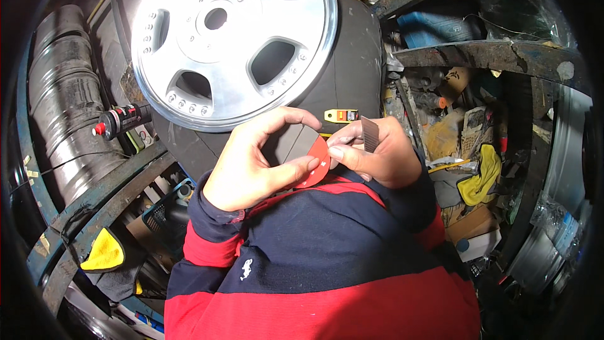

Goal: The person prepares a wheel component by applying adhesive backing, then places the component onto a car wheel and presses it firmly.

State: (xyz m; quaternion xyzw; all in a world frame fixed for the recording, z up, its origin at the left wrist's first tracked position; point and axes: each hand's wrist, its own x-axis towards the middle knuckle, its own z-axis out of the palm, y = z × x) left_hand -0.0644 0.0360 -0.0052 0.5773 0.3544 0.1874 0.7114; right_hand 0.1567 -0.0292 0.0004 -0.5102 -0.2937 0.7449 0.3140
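Before my chest, my left hand [251, 164] grips a round sanding disc [317, 162], dark grey with a red section, its thumb pressed on the red part. My right hand [384, 157] pinches the red section's edge between thumb and fingers. A small brown ribbed piece [370, 136] stands up from among the right fingers; how it is held is partly hidden. Just beyond the hands, a small yellow-and-black packet [341, 116] lies on the dark padded surface [362, 56]. A silver wheel rim [242, 31] with several spoke openings rests on that surface.
On the left, a black bottle with a red cap [123, 120] lies near a blue metal frame [119, 179] and large metal cylinders [66, 82]. A yellow-and-grey cloth [104, 250] hangs there. A cluttered shelf with another yellow cloth [480, 176] is on the right.
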